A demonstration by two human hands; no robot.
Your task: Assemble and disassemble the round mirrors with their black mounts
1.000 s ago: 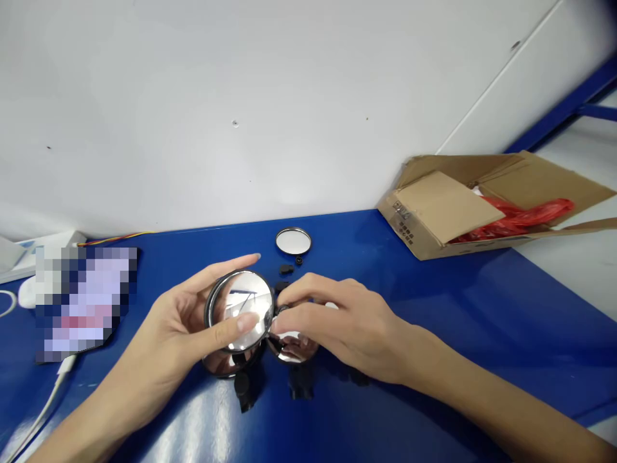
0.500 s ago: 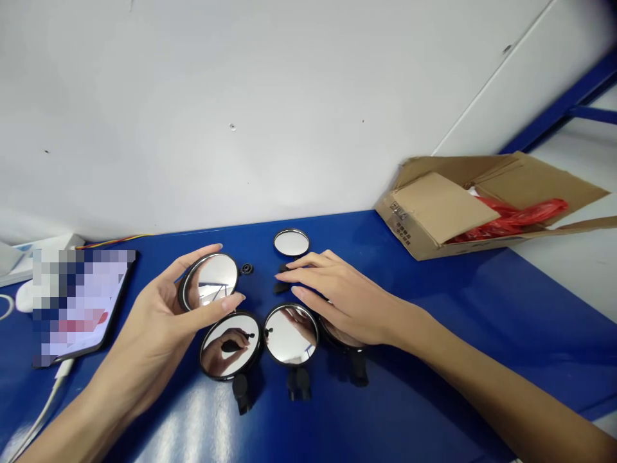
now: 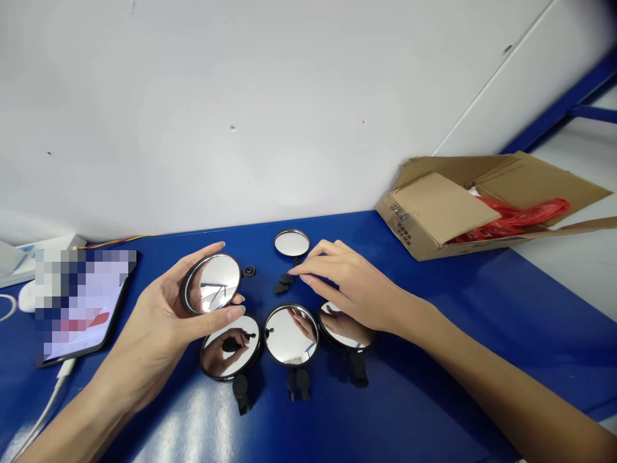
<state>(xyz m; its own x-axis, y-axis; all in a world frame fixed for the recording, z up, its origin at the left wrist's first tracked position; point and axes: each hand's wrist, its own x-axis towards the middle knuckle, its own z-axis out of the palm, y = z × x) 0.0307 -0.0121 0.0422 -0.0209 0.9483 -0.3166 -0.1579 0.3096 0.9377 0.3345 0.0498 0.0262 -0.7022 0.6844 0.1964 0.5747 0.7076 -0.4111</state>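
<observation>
White wall (image 3: 299,96), blue counter (image 3: 434,379). Left hand (image 3: 166,321) grips a mirror (image 3: 214,284) above it; right hand (image 3: 357,283), hold unclear. Three near mirrors (image 3: 290,334) bear clips (image 3: 303,384), apparently done; held mirror and far mirror (image 3: 292,243) seemingly without. Loose clips (image 3: 281,287), beside right fingertips, unfitted.

Tally: left hand (image 3: 164,325), 1; right hand (image 3: 357,283), 1. Round mirrors (image 3: 291,337), 5: 1 held, 3 in the near row, 1 at the back. Black mounts (image 3: 303,383) by the near row, 3. Loose black pieces (image 3: 281,287) overlap; number unclear. Cardboard box (image 3: 443,206), 1. Phone (image 3: 91,305), 1. Red plastic bag (image 3: 523,217), 1.
</observation>
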